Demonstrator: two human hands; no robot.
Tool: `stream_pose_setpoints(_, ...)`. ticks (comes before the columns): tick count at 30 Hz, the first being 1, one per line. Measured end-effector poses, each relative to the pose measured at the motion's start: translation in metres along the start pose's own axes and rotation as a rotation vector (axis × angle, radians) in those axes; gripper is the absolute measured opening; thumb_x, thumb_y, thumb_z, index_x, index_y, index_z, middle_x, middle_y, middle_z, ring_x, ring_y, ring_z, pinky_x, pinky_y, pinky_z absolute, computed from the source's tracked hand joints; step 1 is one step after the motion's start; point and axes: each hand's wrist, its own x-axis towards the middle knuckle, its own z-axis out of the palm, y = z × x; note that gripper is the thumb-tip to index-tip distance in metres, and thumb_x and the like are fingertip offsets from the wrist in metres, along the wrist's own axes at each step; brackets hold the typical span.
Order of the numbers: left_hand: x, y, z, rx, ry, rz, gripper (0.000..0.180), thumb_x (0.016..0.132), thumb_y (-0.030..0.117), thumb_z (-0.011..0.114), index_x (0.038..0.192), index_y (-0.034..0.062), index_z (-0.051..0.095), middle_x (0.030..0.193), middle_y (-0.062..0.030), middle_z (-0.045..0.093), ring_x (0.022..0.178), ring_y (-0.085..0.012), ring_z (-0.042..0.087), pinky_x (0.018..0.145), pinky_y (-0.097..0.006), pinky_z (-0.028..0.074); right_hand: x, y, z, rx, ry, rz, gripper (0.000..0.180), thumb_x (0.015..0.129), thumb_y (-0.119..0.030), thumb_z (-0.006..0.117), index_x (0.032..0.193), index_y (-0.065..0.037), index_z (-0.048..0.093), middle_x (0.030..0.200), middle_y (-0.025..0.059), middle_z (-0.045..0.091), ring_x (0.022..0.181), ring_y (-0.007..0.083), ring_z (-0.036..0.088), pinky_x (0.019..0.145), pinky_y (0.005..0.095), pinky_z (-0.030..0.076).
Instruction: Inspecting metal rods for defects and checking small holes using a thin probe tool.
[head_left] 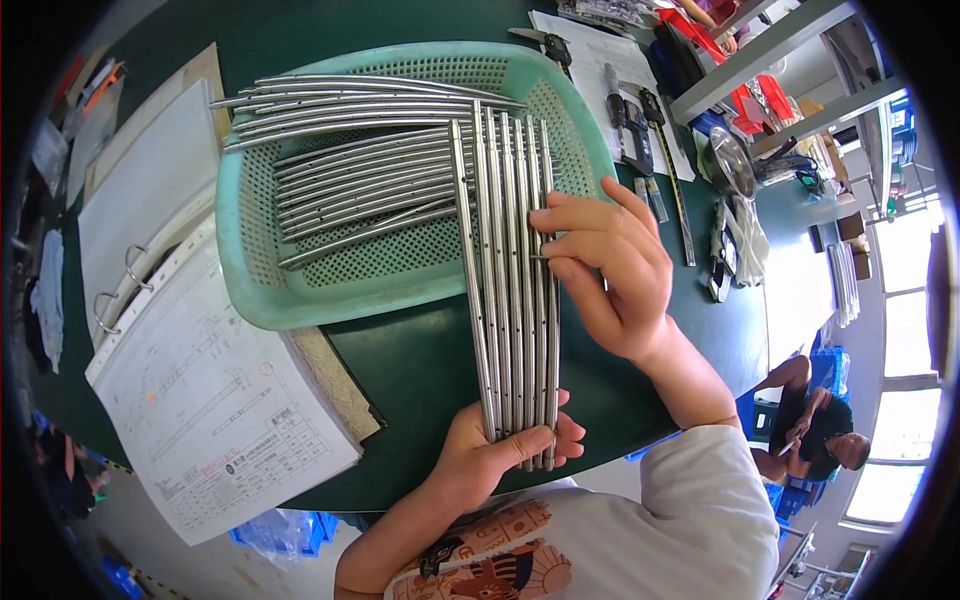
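Note:
A row of slim metal tubes [515, 290] with small holes along them lies side by side in front of me. Around their near ends my left hand [485, 450] is closed, its thumb across the top. My right hand [615, 270] is at the right side of the tubes, farther up. Its thumb and fingertips pinch what looks like a thin pin [538, 257] against a tube hole; whether its tip is inside cannot be made out. Behind the tubes stands a green plastic basket [400, 300], with more metal tubes [365, 180] in it, some resting over its rim.
An open ring binder with a technical drawing [230, 400] lies at the left. Calipers [632, 125], a tape-like rule [668, 170] and a metal bowl [730, 160] are on the green table [400, 400] at the right. Another person [820, 430] sits beyond the table's right edge.

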Motion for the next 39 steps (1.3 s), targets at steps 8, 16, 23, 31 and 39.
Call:
stream_pose_setpoints(8,0.001,-0.001,-0.001,0.012,-0.007,0.026,0.039,0.086,0.005,0.056,0.121,-0.0054,0.045,0.097,-0.0166,0.063,0.087,-0.0241,0.064,0.074,-0.032,0.052,0.001,-0.002,0.006,-0.13,0.029,-0.048,0.01,0.072,-0.01,0.067,0.08,-0.009,0.062,0.093,0.0026,0.065,0.091,0.0202,0.063,0.092,0.0403,0.04)
stream_pose_setpoints(16,0.001,0.0,0.0,0.033,0.001,0.023,0.039,0.085,0.005,0.057,0.122,-0.0046,0.046,0.097,-0.0169,0.063,0.086,-0.0245,0.064,0.074,-0.033,0.052,0.005,-0.001,0.001,-0.094,-0.05,-0.044,0.011,0.072,-0.01,0.068,0.081,-0.01,0.062,0.094,0.0018,0.064,0.09,0.0191,0.061,0.091,0.0409,0.041)
stream_pose_setpoints(23,0.0,0.0,0.001,0.021,0.015,0.013,0.039,0.085,0.005,0.057,0.122,-0.0043,0.047,0.097,-0.0171,0.063,0.087,-0.0258,0.065,0.074,-0.033,0.052,0.003,-0.001,-0.001,-0.088,0.0,-0.092,0.015,0.074,-0.006,0.065,0.086,-0.007,0.057,0.092,0.0038,0.065,0.088,0.0206,0.063,0.091,0.0433,0.042)
stream_pose_setpoints(31,0.001,0.0,0.002,0.042,0.035,0.04,0.039,0.084,0.005,0.057,0.121,-0.0053,0.046,0.095,-0.018,0.063,0.085,-0.028,0.065,0.072,-0.035,0.053,0.006,-0.008,0.002,-0.036,0.019,0.035,0.008,0.079,0.0,0.056,0.086,-0.004,0.054,0.09,0.0097,0.068,0.088,0.0247,0.065,0.095,0.045,0.036)
stream_pose_setpoints(39,0.002,-0.003,0.002,0.042,0.06,0.04,0.041,0.083,0.004,0.058,0.12,-0.0066,0.044,0.094,-0.0194,0.063,0.083,-0.0303,0.065,0.069,-0.036,0.053,0.007,-0.014,0.005,-0.131,0.034,0.032,0.011,0.074,-0.003,0.061,0.082,-0.007,0.055,0.087,0.0043,0.066,0.084,0.0213,0.064,0.095,0.0444,0.036)
